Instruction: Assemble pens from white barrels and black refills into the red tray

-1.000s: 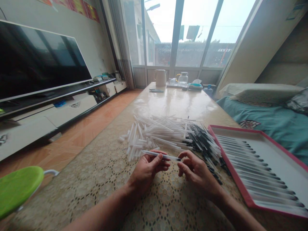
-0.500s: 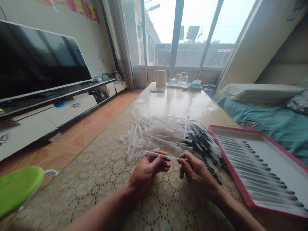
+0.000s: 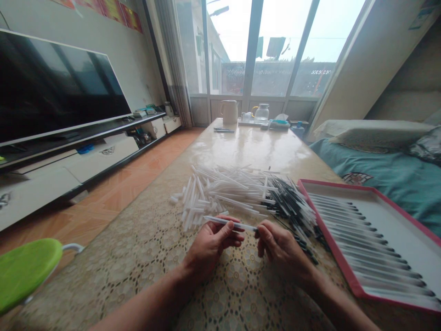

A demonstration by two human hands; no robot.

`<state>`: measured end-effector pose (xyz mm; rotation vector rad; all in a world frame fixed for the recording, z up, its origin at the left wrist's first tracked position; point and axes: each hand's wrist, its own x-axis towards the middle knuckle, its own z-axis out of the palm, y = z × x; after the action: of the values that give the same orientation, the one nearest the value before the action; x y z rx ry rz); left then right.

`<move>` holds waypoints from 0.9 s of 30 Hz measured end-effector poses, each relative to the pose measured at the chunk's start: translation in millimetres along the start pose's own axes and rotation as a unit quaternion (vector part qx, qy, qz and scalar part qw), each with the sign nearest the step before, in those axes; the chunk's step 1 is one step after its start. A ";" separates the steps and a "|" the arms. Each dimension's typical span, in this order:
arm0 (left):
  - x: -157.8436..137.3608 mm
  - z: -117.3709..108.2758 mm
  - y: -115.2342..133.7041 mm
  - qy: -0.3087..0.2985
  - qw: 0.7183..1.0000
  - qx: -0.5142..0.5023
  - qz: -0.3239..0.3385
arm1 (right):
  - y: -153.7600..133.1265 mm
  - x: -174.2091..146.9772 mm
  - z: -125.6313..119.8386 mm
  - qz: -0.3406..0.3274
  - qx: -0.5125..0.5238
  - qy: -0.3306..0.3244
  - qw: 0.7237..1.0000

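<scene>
Between my two hands lies a slim pen (image 3: 246,226) with a whitish, see-through barrel and a dark end. My left hand (image 3: 214,239) pinches its barrel between thumb and fingers. At the dark end, the fingertips of my right hand (image 3: 277,241) are closed on the same pen. Just beyond my hands is a heap of white plastic pen barrels and caps (image 3: 220,186). To its right spreads a pile of dark pen refills (image 3: 291,200). A pink-rimmed box lid (image 3: 339,262) at the right holds a row of pens with dark ends (image 3: 382,248).
The long table (image 3: 144,248) has a patterned cover. A kettle (image 3: 229,111), a glass jug (image 3: 262,112) and a tissue pack (image 3: 279,121) stand at its far end. A green stool (image 3: 29,271) is at the left, and a bed or sofa with teal cloth (image 3: 386,174) at the right.
Hardly anything differs. My right fingers have shifted very slightly at the pen's dark end; my left hand keeps its place on the barrel.
</scene>
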<state>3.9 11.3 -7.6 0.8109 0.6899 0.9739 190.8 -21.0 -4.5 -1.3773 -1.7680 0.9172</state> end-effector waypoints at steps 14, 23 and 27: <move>0.0 0.0 -0.8 0.006 1.000 0.000 0.001 | -0.2 -0.1 -1.4 -0.004 -0.007 -0.010 1.000; -0.5 -1.0 -0.7 -0.014 1.000 0.027 -0.003 | 0.1 -0.6 0.2 0.016 0.028 -0.021 0.999; -0.7 0.2 -0.3 0.000 1.000 0.022 -0.001 | -0.4 0.7 -0.6 -0.002 0.010 -0.013 1.000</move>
<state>3.9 10.5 -7.6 0.8484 0.7134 0.9600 191.0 -20.4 -3.8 -1.3559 -1.7748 0.9515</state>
